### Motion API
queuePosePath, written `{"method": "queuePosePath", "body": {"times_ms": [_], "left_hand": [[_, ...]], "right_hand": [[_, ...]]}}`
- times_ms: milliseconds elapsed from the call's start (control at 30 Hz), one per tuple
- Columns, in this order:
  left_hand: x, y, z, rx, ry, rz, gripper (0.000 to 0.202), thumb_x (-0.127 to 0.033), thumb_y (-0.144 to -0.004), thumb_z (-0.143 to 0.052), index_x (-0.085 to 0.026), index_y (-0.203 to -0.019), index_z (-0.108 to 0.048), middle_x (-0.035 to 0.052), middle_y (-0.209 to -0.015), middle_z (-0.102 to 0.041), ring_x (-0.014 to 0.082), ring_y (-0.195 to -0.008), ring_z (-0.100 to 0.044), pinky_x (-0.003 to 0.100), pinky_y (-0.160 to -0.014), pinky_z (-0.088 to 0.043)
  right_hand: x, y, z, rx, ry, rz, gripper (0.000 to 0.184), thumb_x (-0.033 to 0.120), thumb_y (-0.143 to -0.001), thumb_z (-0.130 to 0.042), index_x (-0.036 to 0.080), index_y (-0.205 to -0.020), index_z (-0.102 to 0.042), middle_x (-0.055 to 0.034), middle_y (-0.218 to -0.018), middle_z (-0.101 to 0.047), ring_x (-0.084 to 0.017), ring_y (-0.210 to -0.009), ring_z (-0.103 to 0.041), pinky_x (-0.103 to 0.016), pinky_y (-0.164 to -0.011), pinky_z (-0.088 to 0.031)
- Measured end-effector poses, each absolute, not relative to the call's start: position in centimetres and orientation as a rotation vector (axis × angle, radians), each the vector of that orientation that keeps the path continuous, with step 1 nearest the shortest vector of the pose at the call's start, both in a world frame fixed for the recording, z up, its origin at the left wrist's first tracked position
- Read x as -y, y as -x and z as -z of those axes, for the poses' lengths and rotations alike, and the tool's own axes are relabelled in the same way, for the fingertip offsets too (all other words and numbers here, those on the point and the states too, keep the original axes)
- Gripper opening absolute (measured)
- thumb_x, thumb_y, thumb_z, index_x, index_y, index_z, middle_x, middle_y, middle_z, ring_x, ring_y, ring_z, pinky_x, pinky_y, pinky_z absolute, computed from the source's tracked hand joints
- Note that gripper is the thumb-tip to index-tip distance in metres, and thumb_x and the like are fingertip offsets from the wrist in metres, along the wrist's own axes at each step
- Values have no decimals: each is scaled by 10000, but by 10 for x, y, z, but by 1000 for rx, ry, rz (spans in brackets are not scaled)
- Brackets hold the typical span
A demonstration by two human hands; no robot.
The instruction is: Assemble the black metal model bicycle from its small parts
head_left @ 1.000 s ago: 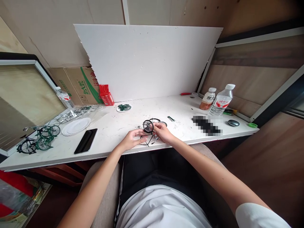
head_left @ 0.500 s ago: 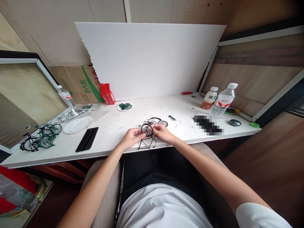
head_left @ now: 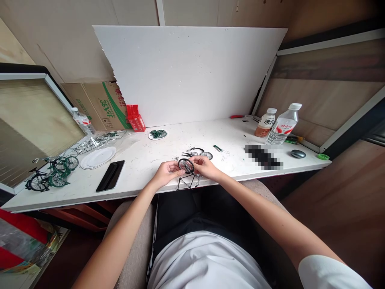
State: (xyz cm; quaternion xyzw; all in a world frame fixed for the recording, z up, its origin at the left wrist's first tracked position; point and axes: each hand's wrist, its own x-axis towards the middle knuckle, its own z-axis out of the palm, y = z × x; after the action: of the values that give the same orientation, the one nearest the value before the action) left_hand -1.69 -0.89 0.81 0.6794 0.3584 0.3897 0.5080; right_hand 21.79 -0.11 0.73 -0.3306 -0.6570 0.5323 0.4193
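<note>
Between my hands, a small black spoked wheel (head_left: 186,165) stands tilted over a thin black model bicycle frame (head_left: 187,182) at the table's front edge. My left hand (head_left: 167,171) pinches the wheel's left side, fingers behind it and thumb at its lower edge. On the other side, my right hand (head_left: 205,167) is closed at the wheel's right rim, close to the frame; its fingertips are partly hidden. Just beyond my fingers lie loose black bicycle parts, among them a second spoked wheel (head_left: 206,155) and a curved piece (head_left: 197,149).
Assembled model bicycles (head_left: 54,172) stand at the left, near a black phone (head_left: 110,176) and white paper plates (head_left: 98,157). Green parts lie on a small plate (head_left: 158,137). Toward the right are a small green piece (head_left: 217,148), two bottles (head_left: 282,126) and a computer mouse (head_left: 298,154).
The wheel and frame have shifted very slightly between my fingers. Both hands keep nearly the same place and grip.
</note>
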Motion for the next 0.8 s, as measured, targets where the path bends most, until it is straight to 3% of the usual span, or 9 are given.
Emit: {"method": "queuePosePath", "body": {"times_ms": [167, 433, 800], "left_hand": [[10, 16, -9, -852, -1623, -949, 485, -489, -784, -902, -148, -1108, -783, 132, -1104, -809, 258, -989, -764, 397, -934, -608], [9, 16, -8, -877, -1571, -965, 503, -532, -731, -931, -124, -988, -787, 115, -966, -810, 229, -851, -751, 350, -813, -609], [12, 16, -10, -873, -1646, -964, 430, -498, -760, -916, -139, -973, -810, 96, -963, -819, 226, -851, -750, 342, -832, -593]], "right_hand": [[2, -218, -7, 1647, 798, -1356, 436, 637, -900, -728, 202, -917, -705, 17, -689, -587, -109, -531, -456, -260, -507, -353], [1, -217, -8, 1760, 754, -1251, 453, 623, -934, -689, 190, -804, -669, -13, -744, -621, -148, -685, -539, -288, -678, -434], [0, -217, -4, 1787, 824, -1215, 416, 584, -916, -704, 198, -776, -636, -2, -707, -603, -144, -649, -518, -276, -641, -418]]}}
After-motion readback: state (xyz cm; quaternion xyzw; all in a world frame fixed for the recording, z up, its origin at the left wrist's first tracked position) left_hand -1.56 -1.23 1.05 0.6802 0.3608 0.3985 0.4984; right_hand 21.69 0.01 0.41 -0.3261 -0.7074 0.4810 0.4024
